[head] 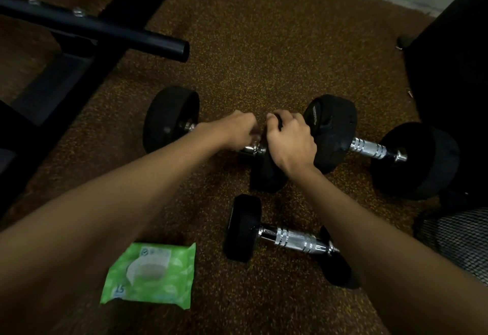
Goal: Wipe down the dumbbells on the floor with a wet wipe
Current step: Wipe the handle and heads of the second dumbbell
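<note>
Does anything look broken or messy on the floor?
The rubber head of the dumbbell beside the right hand looks rough and chipped. The green wipe pack seems left open, and a small screw lies loose on the floor.

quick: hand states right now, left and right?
Left hand: grips the far-left dumbbell at its handle.
Right hand: grips the same dumbbell's inner head.
</note>
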Tool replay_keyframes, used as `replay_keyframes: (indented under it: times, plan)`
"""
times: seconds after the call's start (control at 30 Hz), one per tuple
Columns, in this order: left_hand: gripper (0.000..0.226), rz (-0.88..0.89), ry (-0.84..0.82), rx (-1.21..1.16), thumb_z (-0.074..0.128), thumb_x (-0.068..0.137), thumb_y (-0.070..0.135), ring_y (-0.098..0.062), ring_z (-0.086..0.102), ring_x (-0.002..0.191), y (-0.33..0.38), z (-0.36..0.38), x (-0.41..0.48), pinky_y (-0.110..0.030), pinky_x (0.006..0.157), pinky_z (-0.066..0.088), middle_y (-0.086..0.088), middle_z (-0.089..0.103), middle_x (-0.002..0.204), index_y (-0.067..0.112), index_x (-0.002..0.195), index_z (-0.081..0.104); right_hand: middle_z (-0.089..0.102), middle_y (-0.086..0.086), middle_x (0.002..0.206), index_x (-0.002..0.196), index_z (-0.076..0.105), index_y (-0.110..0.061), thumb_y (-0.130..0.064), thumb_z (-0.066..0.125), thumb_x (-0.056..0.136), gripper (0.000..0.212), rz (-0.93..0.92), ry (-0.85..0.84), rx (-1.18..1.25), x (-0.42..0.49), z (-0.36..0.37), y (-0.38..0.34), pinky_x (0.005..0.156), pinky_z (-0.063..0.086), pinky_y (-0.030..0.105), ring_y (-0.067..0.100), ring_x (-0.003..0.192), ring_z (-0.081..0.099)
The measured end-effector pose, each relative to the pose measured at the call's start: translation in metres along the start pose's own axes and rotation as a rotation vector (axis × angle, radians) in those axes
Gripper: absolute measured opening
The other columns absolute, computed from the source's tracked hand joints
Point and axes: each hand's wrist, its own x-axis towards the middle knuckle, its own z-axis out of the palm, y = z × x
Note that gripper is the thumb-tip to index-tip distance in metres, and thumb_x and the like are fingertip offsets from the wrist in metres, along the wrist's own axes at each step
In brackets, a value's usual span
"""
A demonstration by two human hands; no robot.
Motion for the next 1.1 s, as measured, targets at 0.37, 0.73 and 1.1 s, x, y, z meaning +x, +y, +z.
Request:
replay_keyframes:
  times: [0.37, 0.73, 1.1]
  plan:
    - [0.031, 0.077, 0.056, 0.015, 0.05, 0.091, 0.03, -0.036, 0.053, 0.11, -0.009, 0.012, -0.002, -0.042, 0.09, 0.046, -0.016, 0.055, 0.115, 0.019, 0.12, 0.05, 0.051, 0.003, 0.132, 0.128, 0.054, -0.03, -0.049, 0.035, 0.095, 0.043, 0.0, 0.013, 0.002, -0.002, 0.0, 0.0, 0.09, 0.041, 0.041, 0.029, 0.117, 0.051]
    - [0.033, -0.054, 0.013, 0.05, 0.047, 0.094, 0.02, -0.042, 0.05, 0.117, 0.012, 0.004, -0.003, -0.038, 0.091, 0.043, -0.026, 0.049, 0.126, 0.0, 0.12, 0.048, 0.052, 0.003, 0.131, 0.127, 0.055, -0.029, -0.049, 0.035, 0.094, 0.044, 0.005, 0.021, 0.002, -0.002, 0.002, 0.0, 0.091, 0.042, 0.042, 0.029, 0.117, 0.052]
    - [0.019, 0.003, 0.0, -0.014, 0.055, 0.092, 0.033, -0.035, 0.06, 0.101, -0.002, 0.0, 0.003, -0.034, 0.079, 0.047, -0.017, 0.063, 0.096, 0.016, 0.091, 0.066, 0.052, 0.004, 0.131, 0.127, 0.055, -0.028, -0.049, 0.035, 0.094, 0.044, 0.0, 0.009, -0.003, 0.0, 0.003, 0.002, 0.089, 0.041, 0.04, 0.03, 0.116, 0.052]
